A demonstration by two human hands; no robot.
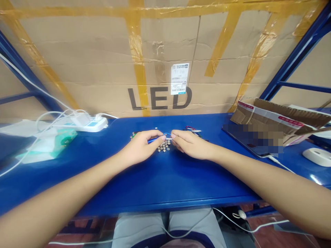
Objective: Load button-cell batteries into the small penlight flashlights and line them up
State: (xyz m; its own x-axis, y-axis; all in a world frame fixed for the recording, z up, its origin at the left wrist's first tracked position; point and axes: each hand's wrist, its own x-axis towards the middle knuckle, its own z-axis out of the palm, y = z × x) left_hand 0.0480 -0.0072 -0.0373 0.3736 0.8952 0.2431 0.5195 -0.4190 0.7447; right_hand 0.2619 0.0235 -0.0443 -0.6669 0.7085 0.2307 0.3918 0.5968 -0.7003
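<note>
In front of me, at the middle of the blue table, my left hand (141, 146) pinches a slim blue pen-like tube (152, 140) between thumb and fingers. My right hand (190, 144) is closed at the other, silver end, and the fingertips of both hands almost meet. A blue loop (167, 134) arches above the tube between the hands; how it is attached I cannot make out. Just below the fingertips lies a cluster of small silver button cells (162, 147). Behind my right hand, slim silver tubes (196, 131) and a red clip-like loop (190, 127) are partly hidden.
Green and brown small pieces (133, 134) lie behind my left hand. At left are a white power strip (97, 124) and a green-white packet (55, 144). To the right, a phone (245, 141) with a cable lies before an open cardboard box (269, 115). Large taped cardboard (103, 69) stands behind.
</note>
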